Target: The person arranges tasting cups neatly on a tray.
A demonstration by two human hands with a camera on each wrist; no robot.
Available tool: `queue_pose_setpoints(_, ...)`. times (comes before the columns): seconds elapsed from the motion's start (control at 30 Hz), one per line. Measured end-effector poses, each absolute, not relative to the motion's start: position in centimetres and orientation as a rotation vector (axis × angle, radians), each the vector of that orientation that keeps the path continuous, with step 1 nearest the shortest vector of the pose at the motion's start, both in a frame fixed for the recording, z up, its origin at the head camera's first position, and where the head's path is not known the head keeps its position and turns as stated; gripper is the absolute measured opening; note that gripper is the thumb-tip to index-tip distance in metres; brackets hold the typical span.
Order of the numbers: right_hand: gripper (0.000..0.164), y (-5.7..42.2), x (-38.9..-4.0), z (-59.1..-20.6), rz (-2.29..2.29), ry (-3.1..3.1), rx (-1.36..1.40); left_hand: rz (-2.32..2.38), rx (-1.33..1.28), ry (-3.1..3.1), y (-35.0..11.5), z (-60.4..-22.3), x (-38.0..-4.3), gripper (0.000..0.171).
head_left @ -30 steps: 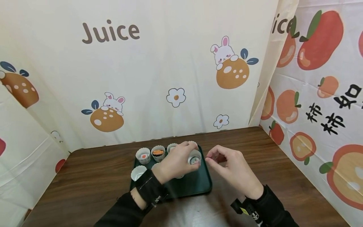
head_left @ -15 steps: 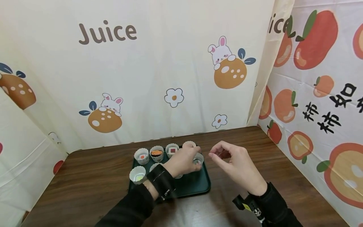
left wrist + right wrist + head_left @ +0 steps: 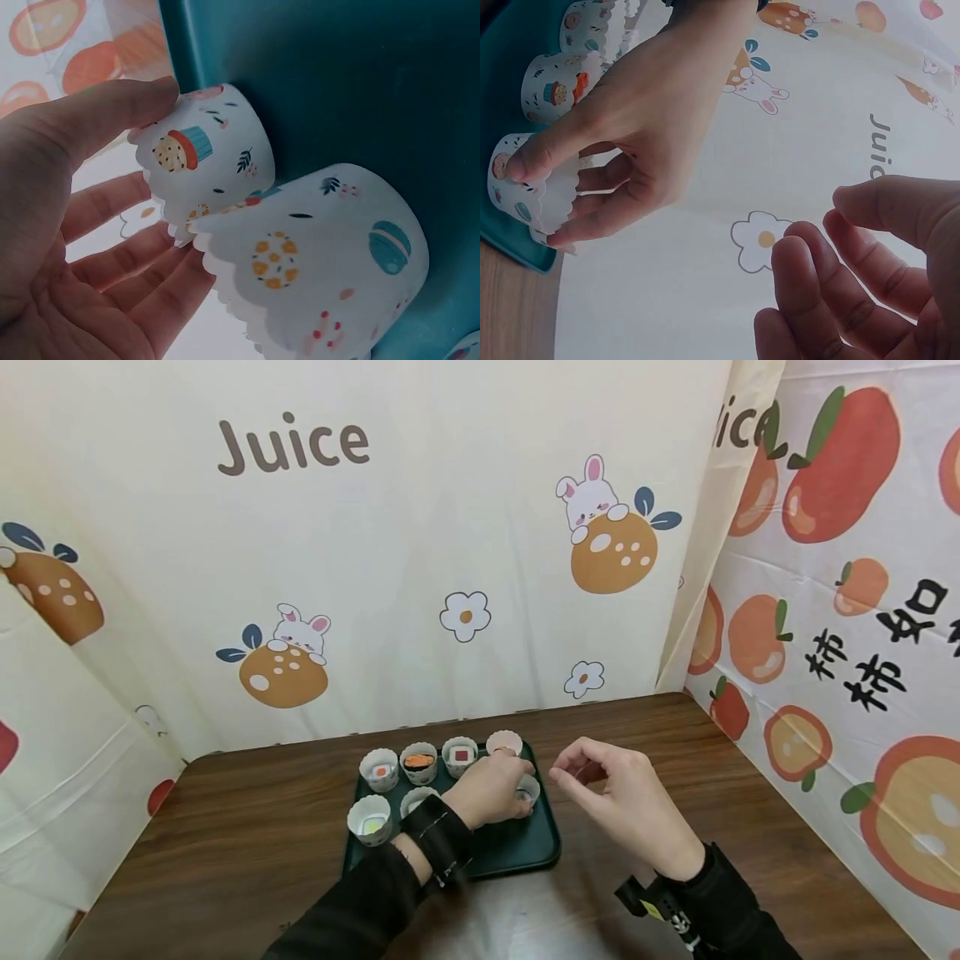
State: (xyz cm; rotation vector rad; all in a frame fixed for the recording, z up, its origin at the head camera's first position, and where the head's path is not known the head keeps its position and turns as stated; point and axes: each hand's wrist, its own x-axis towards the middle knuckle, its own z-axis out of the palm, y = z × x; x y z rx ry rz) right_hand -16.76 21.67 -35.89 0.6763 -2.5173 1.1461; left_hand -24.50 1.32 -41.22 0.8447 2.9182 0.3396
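My left hand (image 3: 491,789) reaches across a dark green tray (image 3: 517,856) and grips a patterned paper baking cup (image 3: 528,789) near its right edge. In the left wrist view, the thumb lies on the wall of that cup (image 3: 217,150) at its scalloped rim, the fingers reaching round behind. Beside it stands another baking cup (image 3: 322,255). My right hand (image 3: 618,793) hovers right of the tray, fingers loosely curved. In the right wrist view, its thumb and fingertips (image 3: 795,262) are apart with nothing between them.
Several more baking cups stand on the tray: one with an orange-topped piece (image 3: 419,762), one with a dark red square piece (image 3: 461,755), and a left front one (image 3: 370,820) with something yellow-green. A brown wooden table (image 3: 225,835) lies beneath; printed curtains (image 3: 405,543) enclose it.
My left hand has come down and slightly right, showing more of the back row's cups. The gripped cup sits a little further right. My right hand has drawn slightly away from the tray.
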Motion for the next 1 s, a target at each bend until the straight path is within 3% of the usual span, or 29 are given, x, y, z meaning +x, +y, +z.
queue_pose_setpoints(0.4,0.005,22.2,-16.1,-36.3,1.168,-2.538,0.681,0.539,0.83,2.912,0.6,-40.7,-23.1,0.065)
queue_pose_setpoints(0.77,0.004,23.1,-16.6,-36.0,1.114,-2.561,0.638,0.824,0.97,3.154,-6.2,-38.9,-17.3,0.048)
queue_pose_setpoints(1.0,0.005,22.6,-17.1,-35.9,1.101,-2.598,0.642,0.827,0.784,3.266,-9.8,-38.2,-14.9,0.032)
